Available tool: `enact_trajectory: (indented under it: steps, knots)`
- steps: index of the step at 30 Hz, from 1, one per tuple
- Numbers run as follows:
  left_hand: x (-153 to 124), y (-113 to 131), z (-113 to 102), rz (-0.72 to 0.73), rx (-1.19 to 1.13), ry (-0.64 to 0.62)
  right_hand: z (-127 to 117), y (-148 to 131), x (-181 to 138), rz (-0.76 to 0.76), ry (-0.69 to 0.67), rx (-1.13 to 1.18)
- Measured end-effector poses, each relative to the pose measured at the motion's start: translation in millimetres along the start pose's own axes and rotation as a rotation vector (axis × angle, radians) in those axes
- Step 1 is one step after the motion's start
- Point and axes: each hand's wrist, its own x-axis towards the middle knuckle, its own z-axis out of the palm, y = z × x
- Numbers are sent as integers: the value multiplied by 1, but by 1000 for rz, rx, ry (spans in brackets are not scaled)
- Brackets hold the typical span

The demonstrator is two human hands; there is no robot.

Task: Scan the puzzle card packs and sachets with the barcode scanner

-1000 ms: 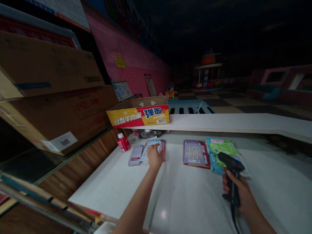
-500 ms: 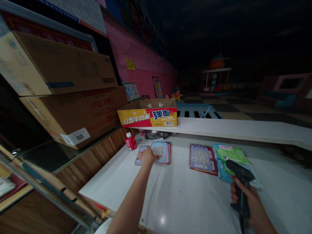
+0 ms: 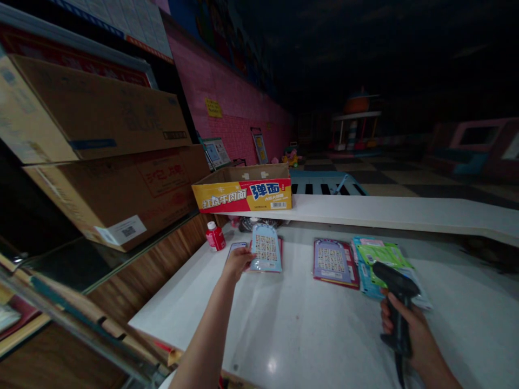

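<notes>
My left hand (image 3: pixel 239 262) is closed on the left edge of a light blue picture-printed packet (image 3: pixel 266 249), tilted up over a stack of similar packets (image 3: pixel 280 258). Just behind that hand lies a phone-like flat object (image 3: pixel 235 247), partly covered. In my right hand (image 3: pixel 409 329) is a black barcode scanner (image 3: pixel 399 302), gripped by its handle, with its head pointing left. Below the scanner's head lie green and blue plastic packets (image 3: pixel 381 254). A purple packet (image 3: pixel 332 261) tops another pile, between the two hands.
A red bottle with a white cap (image 3: pixel 214 236) stands at the white table's (image 3: pixel 295 335) left edge. An open yellow-red carton (image 3: pixel 243 194) rests on the raised white ledge (image 3: pixel 385 213). Large cardboard boxes (image 3: pixel 109 119) are stacked at left.
My left hand has shifted from lying over the stack to its left side and lifted the light blue packet's edge. My right hand still holds the scanner in nearly the same place.
</notes>
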Motion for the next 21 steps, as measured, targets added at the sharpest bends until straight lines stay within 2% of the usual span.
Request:
enact_trajectory:
  steps: [3,5,10,14,17,21]
  knots:
    - [-13,-4,12,85,-64,-12,2,-1,-1,-10,10,5]
    - [-18,-9,29,168,-81,-6,4,-2,-1,-15,14,11]
    - [-17,-36,91,334,-120,-30,5,-4,0,-15,-13,14]
    - [-8,-67,133,366,-115,11,7,-3,1,-27,-13,-5]
    - [-1,-88,150,379,-138,23,7,-1,1,-42,-12,-22]
    - [3,-106,156,395,-151,31,8,0,0,-40,-16,-25]
